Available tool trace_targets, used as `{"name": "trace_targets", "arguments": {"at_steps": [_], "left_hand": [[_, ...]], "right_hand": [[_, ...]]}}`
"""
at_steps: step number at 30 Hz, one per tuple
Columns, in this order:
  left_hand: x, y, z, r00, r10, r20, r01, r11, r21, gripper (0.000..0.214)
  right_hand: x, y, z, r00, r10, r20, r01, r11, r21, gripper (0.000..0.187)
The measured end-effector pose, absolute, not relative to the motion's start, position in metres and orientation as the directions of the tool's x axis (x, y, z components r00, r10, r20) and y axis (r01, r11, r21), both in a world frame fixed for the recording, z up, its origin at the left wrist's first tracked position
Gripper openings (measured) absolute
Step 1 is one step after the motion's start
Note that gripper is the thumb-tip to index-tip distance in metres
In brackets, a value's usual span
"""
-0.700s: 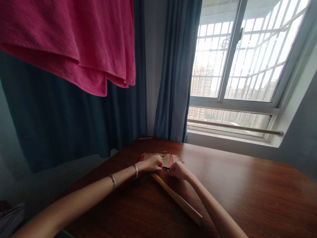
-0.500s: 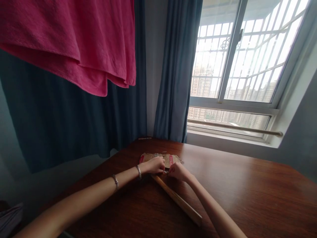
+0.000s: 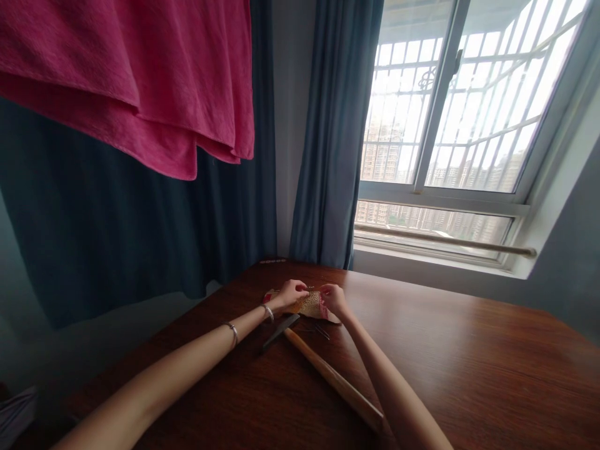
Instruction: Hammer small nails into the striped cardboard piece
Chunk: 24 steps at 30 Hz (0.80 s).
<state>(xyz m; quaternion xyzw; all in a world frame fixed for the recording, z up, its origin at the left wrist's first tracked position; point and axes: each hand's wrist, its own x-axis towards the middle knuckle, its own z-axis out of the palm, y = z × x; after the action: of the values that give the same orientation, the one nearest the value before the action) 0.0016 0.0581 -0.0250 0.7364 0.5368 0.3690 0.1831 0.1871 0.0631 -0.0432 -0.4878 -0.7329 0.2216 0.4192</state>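
Note:
A small tan and red patterned packet [image 3: 310, 305] lies near the far edge of the brown wooden table [image 3: 469, 362]. My left hand [image 3: 291, 292] is closed on the packet's left top edge. My right hand [image 3: 332, 299] pinches its right side. What is inside the packet is too small to make out. Just in front of the hands lies a hammer [image 3: 328, 372] with a long wooden handle and a dark metal head [image 3: 280, 331]. A few thin dark nails [image 3: 319, 329] lie by the head.
A pink cloth [image 3: 131, 81] hangs overhead at upper left. Blue curtains [image 3: 328, 137] hang behind the table, and a barred window [image 3: 464, 112] is at right. Bracelets are on my left wrist [image 3: 230, 329].
Both hands have moved away from me, up onto the packet, uncovering the hammer head and the nails. The packet is now gripped at both sides.

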Motion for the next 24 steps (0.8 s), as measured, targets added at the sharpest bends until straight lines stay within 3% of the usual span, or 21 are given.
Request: {"name": "trace_targets", "arguments": {"at_steps": [4,12,24], "left_hand": [[0.011,0.072,-0.037,0.181,0.942,0.282,0.595,-0.333,0.732,0.021],[0.018,0.07,-0.045,0.063,0.945,0.321,0.504,-0.308,0.807,0.018],[0.015,0.076,-0.054,-0.046,0.979,0.199,0.296,-0.177,0.939,0.033]], "right_hand": [[0.166,0.075,-0.047,-0.179,0.903,0.392,0.544,0.422,-0.725,0.023],[0.151,0.071,-0.054,-0.13,0.908,0.398,0.564,0.397,-0.724,0.025],[0.147,0.066,-0.056,-0.04,0.926,0.375,0.523,0.34,-0.782,0.016]]}}
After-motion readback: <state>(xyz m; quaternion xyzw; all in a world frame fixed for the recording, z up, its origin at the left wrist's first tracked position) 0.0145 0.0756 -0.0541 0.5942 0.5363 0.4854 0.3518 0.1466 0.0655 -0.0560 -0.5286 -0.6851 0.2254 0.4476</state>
